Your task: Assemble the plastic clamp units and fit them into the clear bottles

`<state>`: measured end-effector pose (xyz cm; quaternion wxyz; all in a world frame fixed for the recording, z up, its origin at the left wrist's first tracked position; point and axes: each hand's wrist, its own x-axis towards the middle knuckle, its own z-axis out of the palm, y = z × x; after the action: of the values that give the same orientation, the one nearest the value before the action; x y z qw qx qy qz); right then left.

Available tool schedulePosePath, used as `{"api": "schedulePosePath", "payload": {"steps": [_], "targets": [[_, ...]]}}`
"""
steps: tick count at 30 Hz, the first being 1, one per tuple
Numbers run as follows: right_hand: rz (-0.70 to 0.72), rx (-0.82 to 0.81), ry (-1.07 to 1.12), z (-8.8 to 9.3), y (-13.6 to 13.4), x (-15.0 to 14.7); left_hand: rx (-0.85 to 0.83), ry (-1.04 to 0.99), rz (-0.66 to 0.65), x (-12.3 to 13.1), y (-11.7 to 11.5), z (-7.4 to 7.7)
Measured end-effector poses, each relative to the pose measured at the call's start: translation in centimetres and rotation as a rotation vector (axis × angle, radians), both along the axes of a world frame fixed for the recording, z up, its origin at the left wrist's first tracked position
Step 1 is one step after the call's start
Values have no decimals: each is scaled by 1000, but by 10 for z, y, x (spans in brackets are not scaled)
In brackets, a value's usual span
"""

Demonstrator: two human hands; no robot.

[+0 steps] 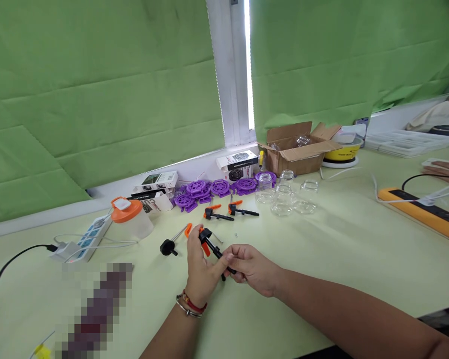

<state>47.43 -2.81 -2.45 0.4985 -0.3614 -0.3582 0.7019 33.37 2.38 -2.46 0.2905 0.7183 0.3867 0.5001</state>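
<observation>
Between both hands is a black part with an orange lever and a thin metal rod [211,244]. My left hand [202,271], with bracelets at its wrist, is closed around its upper side. The fingers of my right hand [251,269] pinch the part's lower black end, and the fingertips partly hide it. Left of the hands lies a round black knob on a metal rod [168,247], beside an orange piece [188,230]. Two similar black-and-orange parts, one left [219,215] and one right [243,210], rest just beyond. A tiny piece [236,235] lies near them.
Purple spoked discs [220,188] and clear glass jars [283,199] stand along the back. Behind them are a cardboard box [299,159] and printed boxes [239,159]. An orange-lidded container [132,219] and power strips [93,239] flank the area. Another person's hand [443,168] rests far right.
</observation>
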Motion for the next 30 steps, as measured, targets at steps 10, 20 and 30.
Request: {"api": "schedulePosePath", "payload": {"steps": [10, 20, 30], "targets": [[14, -37, 25, -7, 8, 13, 264, 476, 72, 1, 1, -8], [9, -20, -25, -14, 6, 6, 289, 561, 127, 11, -12, -6], [3, -8, -43, -14, 9, 7, 278, 553, 131, 12, -12, -9]]}}
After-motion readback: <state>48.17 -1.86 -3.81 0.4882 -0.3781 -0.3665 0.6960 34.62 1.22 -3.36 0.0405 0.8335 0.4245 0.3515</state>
